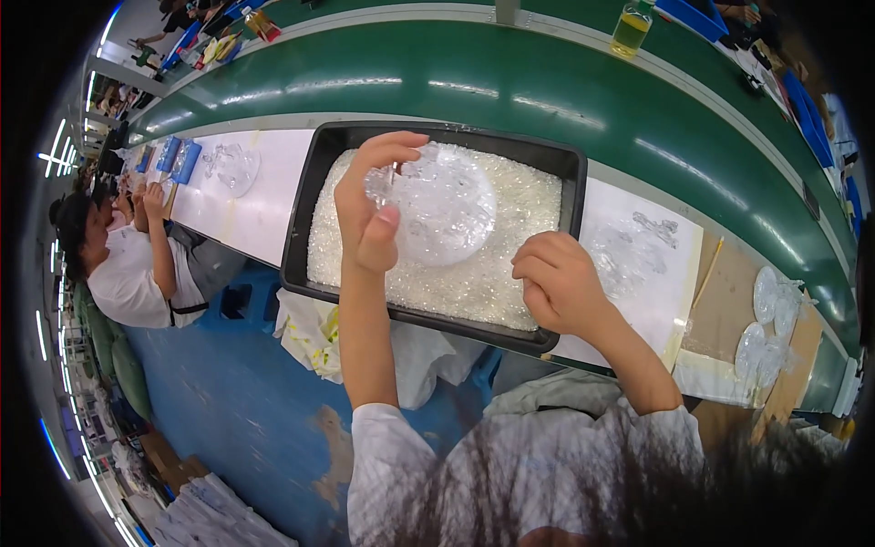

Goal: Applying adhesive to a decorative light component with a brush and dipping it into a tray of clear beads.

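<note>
My left hand [372, 205] grips a clear, round plastic piece [451, 205] by its left edge, thumb and fingers around a bumpy clear part there. The disc is held over a black rectangular tray [296, 232] filled with whitish, glittering granules [428, 290]. Above the tray's front right corner is my right hand [565, 283], its fingers curled in with the thumb against them. What those fingers hold, if anything, is hidden.
More clear round pieces lie on white sheets, one at left [235, 170] and others at right [624, 260], with further discs [766, 337] beyond a pencil [708, 272]. A green conveyor belt [410, 68] runs behind. A co-worker [128, 264] sits at left. A bottle [631, 32] stands far back.
</note>
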Demonstrator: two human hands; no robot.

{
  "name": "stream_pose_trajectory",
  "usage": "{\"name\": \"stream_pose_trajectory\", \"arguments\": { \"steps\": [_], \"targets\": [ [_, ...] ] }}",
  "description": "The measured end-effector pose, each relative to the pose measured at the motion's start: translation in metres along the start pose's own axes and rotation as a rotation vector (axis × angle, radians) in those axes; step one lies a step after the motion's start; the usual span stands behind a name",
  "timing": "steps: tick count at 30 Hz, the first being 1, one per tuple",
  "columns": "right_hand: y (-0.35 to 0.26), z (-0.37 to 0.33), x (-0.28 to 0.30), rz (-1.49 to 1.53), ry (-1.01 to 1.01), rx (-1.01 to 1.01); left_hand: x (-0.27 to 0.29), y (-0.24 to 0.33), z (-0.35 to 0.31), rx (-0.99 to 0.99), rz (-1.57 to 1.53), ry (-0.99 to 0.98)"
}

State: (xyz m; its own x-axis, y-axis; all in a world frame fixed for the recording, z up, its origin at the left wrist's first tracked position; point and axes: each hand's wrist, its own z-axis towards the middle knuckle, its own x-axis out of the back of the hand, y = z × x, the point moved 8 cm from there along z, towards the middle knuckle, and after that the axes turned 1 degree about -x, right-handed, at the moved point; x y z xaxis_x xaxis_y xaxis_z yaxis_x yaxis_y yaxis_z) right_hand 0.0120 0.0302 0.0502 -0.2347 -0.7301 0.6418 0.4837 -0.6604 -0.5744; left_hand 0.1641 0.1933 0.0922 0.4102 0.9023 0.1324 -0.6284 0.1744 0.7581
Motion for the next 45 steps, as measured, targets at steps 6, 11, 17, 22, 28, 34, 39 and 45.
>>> {"name": "stream_pose_trajectory", "arguments": {
  "steps": [6, 11, 17, 22, 28, 34, 39, 45],
  "targets": [
    [-0.001, 0.003, -0.002, -0.029, -0.058, -0.004, -0.012, 0.018, 0.001, -0.064, 0.094, -0.143],
    [0.002, 0.005, -0.006, -0.001, -0.02, -0.039, -0.019, 0.023, 0.0, -0.136, 0.112, -0.169],
    [0.003, 0.001, 0.001, 0.067, 0.049, -0.107, -0.018, 0.036, 0.001, -0.206, 0.137, -0.151],
    [0.013, -0.01, 0.0, 0.122, 0.098, -0.194, -0.022, 0.035, -0.003, -0.149, 0.055, -0.13],
    [0.008, -0.009, 0.004, 0.102, 0.155, -0.18, -0.02, 0.041, -0.008, -0.078, -0.036, -0.093],
    [0.011, -0.007, 0.006, 0.106, 0.187, -0.132, -0.019, 0.033, -0.007, -0.104, -0.128, -0.2],
    [0.008, 0.011, -0.005, -0.069, 0.001, -0.114, -0.014, 0.023, -0.01, -0.013, -0.083, -0.14],
    [0.005, 0.003, -0.04, -0.34, -0.479, -0.176, 0.0, 0.01, -0.003, -0.005, -0.149, -0.159]
  ]
}}
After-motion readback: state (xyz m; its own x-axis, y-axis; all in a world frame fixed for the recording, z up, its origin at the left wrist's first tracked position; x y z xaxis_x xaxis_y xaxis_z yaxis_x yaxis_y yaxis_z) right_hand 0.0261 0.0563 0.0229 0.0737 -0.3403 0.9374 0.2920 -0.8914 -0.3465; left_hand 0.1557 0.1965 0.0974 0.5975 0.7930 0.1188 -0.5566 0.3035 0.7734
